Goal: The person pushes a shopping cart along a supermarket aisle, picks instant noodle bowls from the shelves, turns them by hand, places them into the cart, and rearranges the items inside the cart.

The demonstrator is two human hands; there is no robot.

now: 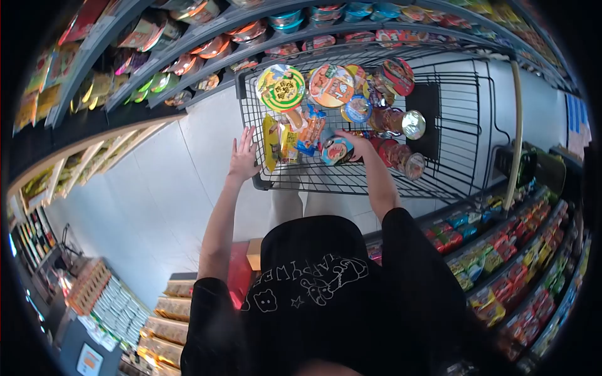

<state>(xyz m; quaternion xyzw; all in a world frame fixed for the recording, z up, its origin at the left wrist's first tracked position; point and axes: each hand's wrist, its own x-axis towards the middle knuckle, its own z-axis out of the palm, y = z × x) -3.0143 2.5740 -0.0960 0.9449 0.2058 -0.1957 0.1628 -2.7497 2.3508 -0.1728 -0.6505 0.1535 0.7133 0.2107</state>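
The wire shopping cart (301, 182) stands in front of me with several packaged foods in its basket. My left hand (243, 156) rests at the cart's left end, its fingers spread over the wire edge. Low in the basket, my right hand (357, 145) grips a blue cup of instant noodles (337, 152) with a red picture on its lid. Beside that cup lie a blue-and-orange snack packet (310, 130) and yellow packets (288, 144). Behind are a green-and-yellow bowl (281, 88), an orange-lidded bowl (331, 85) and a small blue-lidded tub (357, 109).
Jars with shiny lids (414, 125) lie at the basket's right. A shelf of cups and bowls (248, 31) runs along the cart's far side. Snack shelves (501, 257) stand at the lower right. Pale floor tiles (150, 182) extend to the left.
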